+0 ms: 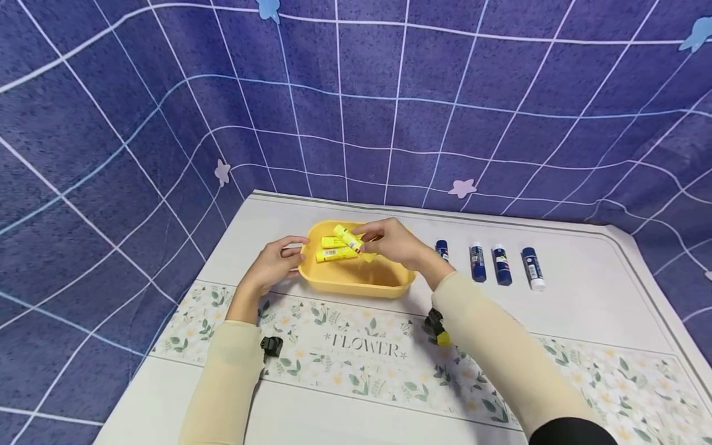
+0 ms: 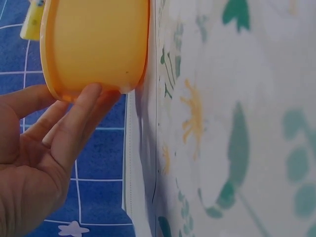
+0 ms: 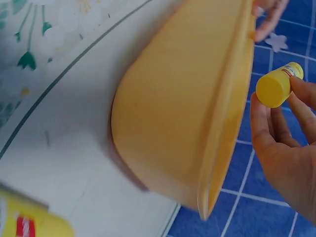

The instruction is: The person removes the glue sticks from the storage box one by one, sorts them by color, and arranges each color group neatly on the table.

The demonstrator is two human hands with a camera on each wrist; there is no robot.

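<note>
My left hand [image 1: 274, 266] holds the left end of a yellow plastic basin [image 1: 356, 288], its fingers against the rim and outer wall, as the left wrist view [image 2: 98, 49] also shows. Above the basin, my right hand [image 1: 392, 242] pinches a yellow glue stick [image 1: 348, 238] between thumb and fingers. In the right wrist view this glue stick [image 3: 274, 89] is tilted, its round end facing the camera. Beneath it, more yellow glue sticks [image 1: 336, 254] lie inside the basin, partly covered by the held one and the right hand.
Several dark blue and white glue sticks [image 1: 502, 264] lie in a row right of the basin, one partly behind my right arm. A yellow object with a red mark [image 3: 29, 219] is near the right wrist. A flowered strip [image 1: 356, 352] crosses the white table; a blue gridded curtain [image 1: 367, 111] surrounds it.
</note>
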